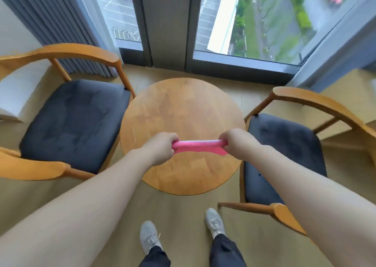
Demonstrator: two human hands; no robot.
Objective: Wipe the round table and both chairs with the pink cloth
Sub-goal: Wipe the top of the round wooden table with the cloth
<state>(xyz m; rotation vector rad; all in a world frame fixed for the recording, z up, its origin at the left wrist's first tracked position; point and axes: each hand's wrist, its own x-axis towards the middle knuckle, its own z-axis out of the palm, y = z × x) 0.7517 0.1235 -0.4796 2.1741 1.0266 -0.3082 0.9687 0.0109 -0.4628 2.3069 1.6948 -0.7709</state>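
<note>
Cloth: the pink cloth (198, 146) is stretched in a narrow band between the two hands, held in the air above the near half of the round table (183, 112); whether it touches the tabletop cannot be told.
Left hand: the left hand (160, 147) has its fingers curled round the left end of the cloth, knuckles up, the end bunched inside the fist.
Right hand: the right hand (237, 142) grips the right end the same way, fingers wrapped over it; a loose flap of cloth hangs just below this fist.
Cloth and grip: the free middle of the cloth runs level between the fists, with both ends hidden inside them.
Table: wooden, round, standing between the two chairs, near the glass door (244, 22).
Left chair: the left chair (73, 122) has a dark seat cushion and curved wooden arms, just beside the table's left edge.
Right chair: the right chair (284, 156) has the same build, just beside the table's right edge; the right forearm crosses over its seat.
Floor: two grey shoes (149, 236) stand on the pale floor (183, 215), near the table's front edge.
</note>
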